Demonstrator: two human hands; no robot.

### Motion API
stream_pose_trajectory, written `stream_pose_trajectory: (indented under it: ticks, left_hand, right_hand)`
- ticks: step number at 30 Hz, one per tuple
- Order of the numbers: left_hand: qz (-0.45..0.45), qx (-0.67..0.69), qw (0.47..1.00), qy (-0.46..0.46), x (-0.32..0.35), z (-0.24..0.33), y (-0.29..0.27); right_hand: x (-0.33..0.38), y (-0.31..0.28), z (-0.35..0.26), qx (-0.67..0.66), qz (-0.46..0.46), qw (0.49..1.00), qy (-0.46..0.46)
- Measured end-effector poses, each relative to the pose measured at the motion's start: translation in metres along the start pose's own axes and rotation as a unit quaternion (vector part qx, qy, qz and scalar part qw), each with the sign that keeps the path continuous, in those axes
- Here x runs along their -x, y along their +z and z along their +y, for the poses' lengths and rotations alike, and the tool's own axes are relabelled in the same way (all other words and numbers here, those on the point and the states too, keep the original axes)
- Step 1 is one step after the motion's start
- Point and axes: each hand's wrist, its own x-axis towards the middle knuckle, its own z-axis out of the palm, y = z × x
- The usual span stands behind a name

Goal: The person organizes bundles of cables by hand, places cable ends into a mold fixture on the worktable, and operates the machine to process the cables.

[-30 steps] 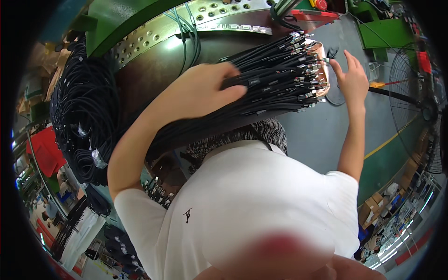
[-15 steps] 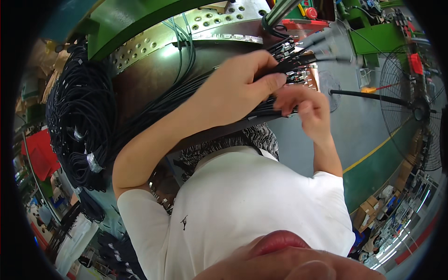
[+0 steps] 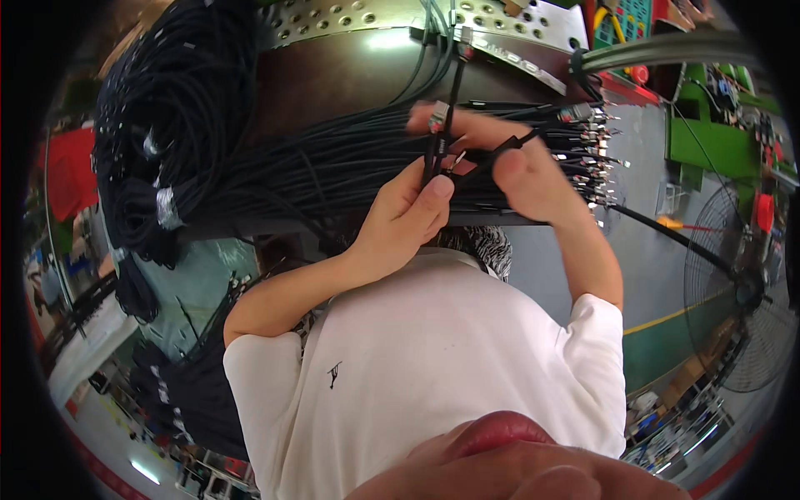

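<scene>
Head view, centre of the frame. The left hand [image 3: 408,218] pinches a single black cable [image 3: 440,133] that rises toward the top edge. The right hand [image 3: 521,171] is closed on the same cable just beside it, at the plug end. Both hands rest over a bundle of black cables [image 3: 333,171] lying across a dark table [image 3: 333,83]; coiled cables [image 3: 167,108] occupy the upper left.

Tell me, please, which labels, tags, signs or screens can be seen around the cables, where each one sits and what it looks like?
Pale band: wrapped round a black cable coil at the left, whitish grey.
Small pale tag: on the cable above the left hand, whitish, rectangular.
Red panel: far left edge, plain red; too blurred to tell more.
Red box: right edge by the fan, small.
No screens or packages can be made out.
</scene>
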Motion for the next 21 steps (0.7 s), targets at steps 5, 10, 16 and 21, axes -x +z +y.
stream_pose_trajectory:
  ticks: [5,10,16,21]
  left_hand:
    - [0.044,0.068,0.996,-0.037,0.005,-0.001,-0.004]
    - [0.052,0.065,0.996,-0.04,0.0,-0.002,-0.003]
    - [0.042,0.023,0.998,-0.045,0.004,-0.005,-0.001]
    - [0.125,0.03,0.992,-0.003,0.005,0.001,-0.002]
  right_hand:
    - [-0.033,-0.065,0.023,0.611,0.207,0.759,-0.092]
    - [-0.017,-0.07,0.029,0.511,0.059,0.855,-0.063]
    - [-0.007,-0.055,0.007,0.646,0.156,0.726,-0.174]
    - [-0.022,-0.039,0.02,0.567,0.125,0.792,-0.188]
